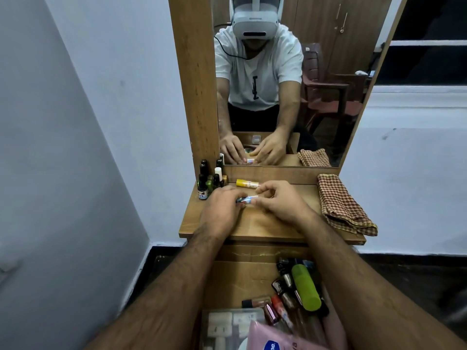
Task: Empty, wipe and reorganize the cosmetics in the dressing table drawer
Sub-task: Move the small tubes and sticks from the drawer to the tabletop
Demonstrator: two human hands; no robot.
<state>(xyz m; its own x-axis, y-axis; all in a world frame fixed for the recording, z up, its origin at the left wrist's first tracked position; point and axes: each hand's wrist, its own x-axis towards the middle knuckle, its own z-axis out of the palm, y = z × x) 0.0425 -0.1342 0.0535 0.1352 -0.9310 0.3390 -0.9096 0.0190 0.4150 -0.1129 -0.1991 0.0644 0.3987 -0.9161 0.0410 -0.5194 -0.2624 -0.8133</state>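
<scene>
In the head view, both hands meet in the middle of the frame over the wooden dressing table top (252, 223). The left hand (222, 210) and the right hand (280, 202) each pinch one end of a small tube (247, 199) with curled fingers. The tube lies flat on its side, with its long way going left to right, tipped up a little toward the right. Just above it in the frame, a yellow tube (246, 183) also lies on its side, left to right, close to the mirror (290, 84). To the left of the hands stands a little bunch of small bottles (211, 179), all upright; they crowd together, so I cannot count them for sure. One checked cloth (341, 205) lies folded at the right side of the table top. At the bottom of the frame the open drawer (242, 281) holds more things in a heap: one green bottle (305, 286) lying on a slant, a few lipsticks (278, 304), one clear box (227, 327) and one pink pack (278, 337). The walls (88, 122) are pale blue-white and the floor (409, 274) is dark.
</scene>
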